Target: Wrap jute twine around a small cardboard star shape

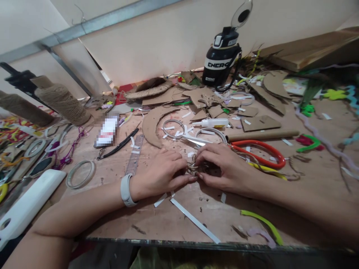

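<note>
Cardboard clutter: brown cut pieces (pixel 260 122) behind the plywood worktop's (pixel 157 220) middle; white glue bottle (pixel 210 122), silver scissors (pixel 193 140), red-orange loop (pixel 260 153) just beyond the hands.
Count: two hands, one glue bottle, two twine spools (pixel 63 102).
Small twine knot (pixel 193 170): mid-worktop, between both hands.
Left hand (pixel 161 172): fingers pinched narrowly on it.
Right hand (pixel 221 164): likewise pinching it.

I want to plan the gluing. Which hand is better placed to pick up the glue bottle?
Probably the right hand. The glue bottle lies just beyond it, with the scissors in between. The left hand is farther to the side. Both hands pinch the small twine piece, so one must let go.
</note>
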A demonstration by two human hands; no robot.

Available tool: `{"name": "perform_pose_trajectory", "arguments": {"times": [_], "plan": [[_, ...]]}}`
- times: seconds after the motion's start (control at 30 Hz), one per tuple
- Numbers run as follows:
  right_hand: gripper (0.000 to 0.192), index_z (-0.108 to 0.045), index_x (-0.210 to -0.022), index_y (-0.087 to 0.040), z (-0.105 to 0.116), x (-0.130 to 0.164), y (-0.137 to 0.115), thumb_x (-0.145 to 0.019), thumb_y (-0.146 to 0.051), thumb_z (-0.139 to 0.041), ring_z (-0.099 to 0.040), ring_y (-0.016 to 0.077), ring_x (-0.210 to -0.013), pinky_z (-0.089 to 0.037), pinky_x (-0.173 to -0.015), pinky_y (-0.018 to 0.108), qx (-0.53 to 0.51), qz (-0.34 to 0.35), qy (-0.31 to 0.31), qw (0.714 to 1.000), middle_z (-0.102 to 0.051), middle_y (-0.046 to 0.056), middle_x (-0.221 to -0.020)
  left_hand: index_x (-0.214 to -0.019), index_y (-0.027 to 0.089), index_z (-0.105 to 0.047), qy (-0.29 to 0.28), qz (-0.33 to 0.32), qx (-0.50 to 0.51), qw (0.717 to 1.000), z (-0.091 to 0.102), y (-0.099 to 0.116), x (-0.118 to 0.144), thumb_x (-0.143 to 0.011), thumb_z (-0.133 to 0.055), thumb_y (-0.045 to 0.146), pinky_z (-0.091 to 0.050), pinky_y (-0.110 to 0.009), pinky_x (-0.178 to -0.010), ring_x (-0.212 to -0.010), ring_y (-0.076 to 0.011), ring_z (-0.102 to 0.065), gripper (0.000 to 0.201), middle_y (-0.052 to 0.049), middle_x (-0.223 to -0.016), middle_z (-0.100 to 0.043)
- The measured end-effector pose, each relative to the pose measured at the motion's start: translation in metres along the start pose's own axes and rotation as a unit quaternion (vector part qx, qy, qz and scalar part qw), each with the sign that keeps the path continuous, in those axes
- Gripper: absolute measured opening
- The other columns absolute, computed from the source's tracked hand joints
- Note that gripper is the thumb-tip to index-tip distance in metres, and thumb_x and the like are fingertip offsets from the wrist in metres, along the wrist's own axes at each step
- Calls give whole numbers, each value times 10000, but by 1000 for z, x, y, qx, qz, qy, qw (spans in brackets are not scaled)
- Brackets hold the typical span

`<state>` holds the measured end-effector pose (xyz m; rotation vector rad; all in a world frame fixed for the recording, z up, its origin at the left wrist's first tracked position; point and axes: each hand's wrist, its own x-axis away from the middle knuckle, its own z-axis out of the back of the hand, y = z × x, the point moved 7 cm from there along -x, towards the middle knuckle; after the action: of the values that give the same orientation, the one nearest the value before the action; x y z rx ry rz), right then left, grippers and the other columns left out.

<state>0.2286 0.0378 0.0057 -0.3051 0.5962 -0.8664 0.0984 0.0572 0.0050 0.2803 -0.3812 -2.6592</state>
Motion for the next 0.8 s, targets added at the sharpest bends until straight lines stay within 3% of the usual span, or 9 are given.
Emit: {"name": "perform_pose_trajectory", "arguments": {"times": [0.23,0.33,0.47,0.63,0.8], "plan": [[105,-633,-900,-205,0,1,1,-803,-227,-665,-614,233,-893,-443,-761,351,-2,-7,1,1000,-663,71,-965,-763,167,-595,10,30,76,997,-4,-9,-1,-950,-546,538,-387,-292,-699,-763,-163,-569,418,-27,-786,-631],[97,-633,-903,-204,0,1,1,-813,-227,-659,-614,230,-884,-448,-759,350,-7,-9,-3,1000,-662,73,-960,-822,172,-617,26,37,97,994,-2,-11,1,-939,-567,537,-391,-289,-702,-772,-162,-571,386,-25,-806,-644],[87,-633,-908,-197,2,1,0,-823,-212,-648,-611,223,-873,-450,-758,344,-18,-9,-5,1000,-659,74,-940,-989,187,-654,59,13,66,996,7,-4,5,-925,-607,507,-401,-317,-765,-868,-187,-583,329,-39,-897,-658],[73,-636,-901,-190,1,1,1,-833,-217,-646,-596,214,-857,-434,-753,339,-19,-11,-4,1000,-653,68,-930,-973,158,-661,38,-6,24,999,5,6,6,-981,-540,408,-419,-336,-815,-889,-191,-594,278,-67,-916,-660],[68,-634,-894,-195,0,1,1,-834,-227,-643,-594,209,-854,-419,-753,329,-15,0,7,1000,-649,62,-930,-950,160,-660,52,-23,-27,998,5,11,7,-1007,-495,374,-403,-328,-804,-857,-181,-573,277,-54,-877,-653]]}}
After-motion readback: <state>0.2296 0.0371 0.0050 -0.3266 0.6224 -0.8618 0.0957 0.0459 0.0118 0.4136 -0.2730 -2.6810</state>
